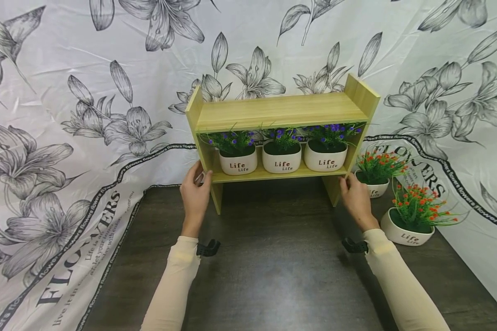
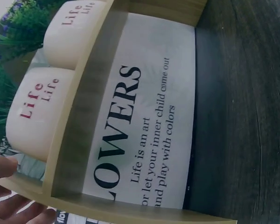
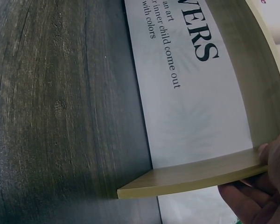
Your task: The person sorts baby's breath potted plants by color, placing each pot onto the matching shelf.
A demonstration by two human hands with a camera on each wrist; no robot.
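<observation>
A light wooden two-tier shelf (image 1: pixel 281 110) stands at the back of the dark table. Three white pots marked "Life", the left (image 1: pixel 238 163), middle (image 1: pixel 281 158) and right (image 1: pixel 326 156), sit in a row on its lower board, each with purple flowers. My left hand (image 1: pixel 196 193) grips the shelf's left side panel, thumb on the inner side and fingers outside, as the left wrist view shows. On the opposite side, my right hand (image 1: pixel 356 200) holds the right side panel (image 3: pixel 200 176) between thumb and fingers, below the lower board.
Two white pots with orange flowers, one behind (image 1: pixel 378 188) and one nearer (image 1: pixel 407 230), stand on the table (image 1: pixel 269 266) right of the shelf, close to my right hand and forearm. A white flower-printed cloth (image 1: pixel 87 55) hangs behind the shelf and down both sides.
</observation>
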